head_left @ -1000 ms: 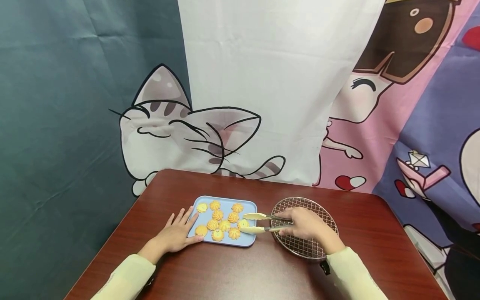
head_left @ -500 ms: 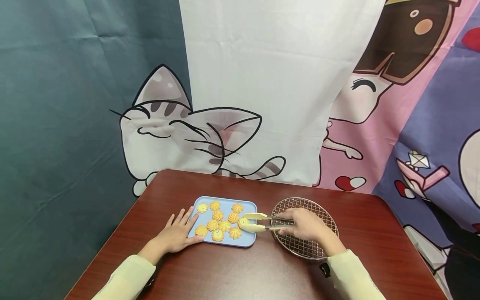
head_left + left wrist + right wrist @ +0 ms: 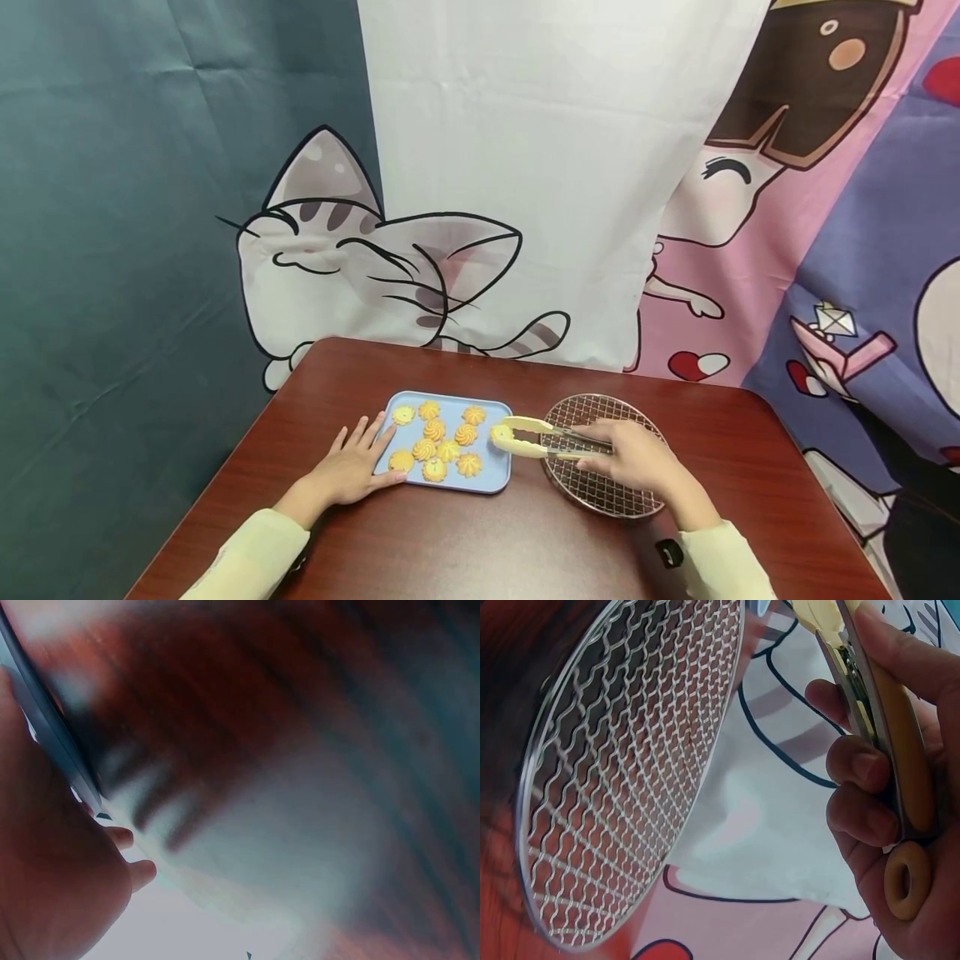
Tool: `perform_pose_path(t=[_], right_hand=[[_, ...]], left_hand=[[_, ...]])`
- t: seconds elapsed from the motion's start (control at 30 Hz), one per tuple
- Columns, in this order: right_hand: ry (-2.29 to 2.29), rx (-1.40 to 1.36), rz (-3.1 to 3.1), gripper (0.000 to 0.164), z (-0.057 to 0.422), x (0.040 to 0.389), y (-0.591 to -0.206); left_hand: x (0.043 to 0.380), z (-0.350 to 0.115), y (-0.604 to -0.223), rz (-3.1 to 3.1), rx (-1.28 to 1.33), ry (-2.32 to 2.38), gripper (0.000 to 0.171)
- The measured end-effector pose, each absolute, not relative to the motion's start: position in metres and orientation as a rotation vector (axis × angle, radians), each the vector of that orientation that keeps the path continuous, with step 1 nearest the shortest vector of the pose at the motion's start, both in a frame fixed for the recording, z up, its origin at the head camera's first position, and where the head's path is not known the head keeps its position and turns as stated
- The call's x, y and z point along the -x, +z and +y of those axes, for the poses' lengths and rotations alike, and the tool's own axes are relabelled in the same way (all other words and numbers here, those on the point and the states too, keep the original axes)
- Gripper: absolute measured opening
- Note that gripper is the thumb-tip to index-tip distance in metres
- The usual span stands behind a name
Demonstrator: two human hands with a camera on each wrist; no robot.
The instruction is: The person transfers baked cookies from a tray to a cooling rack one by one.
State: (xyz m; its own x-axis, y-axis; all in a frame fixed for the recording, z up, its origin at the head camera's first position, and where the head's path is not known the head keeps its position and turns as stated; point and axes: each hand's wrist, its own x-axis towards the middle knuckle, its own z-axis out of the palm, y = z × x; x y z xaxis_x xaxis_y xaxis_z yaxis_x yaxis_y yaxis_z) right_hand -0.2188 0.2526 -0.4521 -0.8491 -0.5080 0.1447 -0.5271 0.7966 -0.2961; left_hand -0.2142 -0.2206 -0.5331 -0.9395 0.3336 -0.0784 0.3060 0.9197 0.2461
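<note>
My right hand [image 3: 637, 454] grips a pair of tongs [image 3: 525, 448] with cream tips and metal arms. Between the tips is a yellow piped cookie [image 3: 501, 434], over the right edge of a light blue tray [image 3: 491, 481]. In the right wrist view, fingers curl round the handle of the tongs [image 3: 907, 750], which has a ring at its end. My left hand [image 3: 348, 467] lies with spread, straight fingers at the tray's left edge. Several swirled cookies [image 3: 434, 430] lie on the tray. The left wrist view shows the tray's side [image 3: 52, 727] beside that hand.
A round wire mesh rack [image 3: 600, 496] stands right of the tray, under my right hand and the tongs. Both sit on a reddish-brown wooden table [image 3: 465, 550]. Behind it hangs a printed cartoon curtain [image 3: 480, 167].
The tong tips have come together on the rightmost cookie. Tongs, cookie and right hand have then moved a little right and toward the back. The left hand has stayed at the tray.
</note>
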Motion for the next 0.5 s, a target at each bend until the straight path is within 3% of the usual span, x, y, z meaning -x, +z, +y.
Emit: perform_pose_path(t=[0.5], right_hand=[[0.534,-0.714,-2.898,0.049,0.286,0.2,-0.449]], left_hand=[[0.218,-0.222,-0.535,2.967,-0.503,0.353,0.096]])
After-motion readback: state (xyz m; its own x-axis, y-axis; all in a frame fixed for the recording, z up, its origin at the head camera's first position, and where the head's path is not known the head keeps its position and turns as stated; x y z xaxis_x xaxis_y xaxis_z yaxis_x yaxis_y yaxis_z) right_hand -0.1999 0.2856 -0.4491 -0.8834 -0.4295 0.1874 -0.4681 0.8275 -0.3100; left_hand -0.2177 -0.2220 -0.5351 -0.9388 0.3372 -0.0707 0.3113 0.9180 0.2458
